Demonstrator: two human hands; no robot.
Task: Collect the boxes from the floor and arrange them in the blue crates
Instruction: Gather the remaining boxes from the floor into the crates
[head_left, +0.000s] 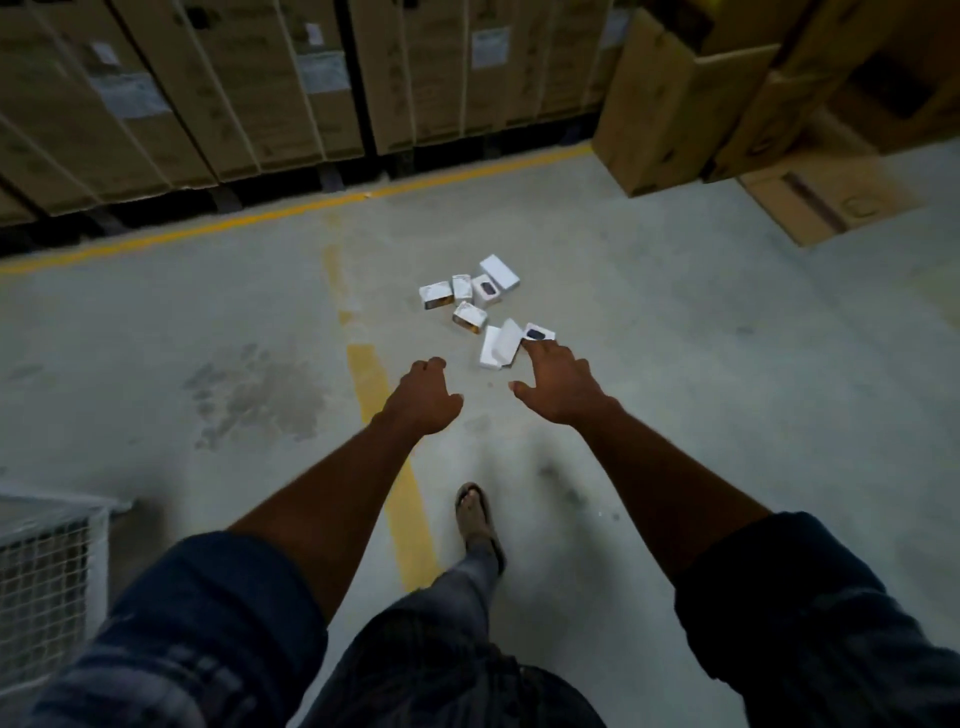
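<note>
Several small white boxes (470, 304) lie scattered on the concrete floor ahead of me, some with a dark picture on the lid. The nearest white box (500, 347) lies just beyond my fingertips. My right hand (558, 387) reaches out over it with fingers spread and nothing in it, its fingertips overlapping a dark-printed box (540, 331). My left hand (426, 397) hangs a little lower and to the left, fingers loosely curled, holding nothing. No blue crate is in view.
Tall strapped cardboard cartons (234, 83) line the far wall behind a yellow floor line (291, 210). More brown cartons (727, 93) stack at the upper right. A wire mesh cage (49, 571) stands at the lower left. My sandalled foot (475, 514) steps forward.
</note>
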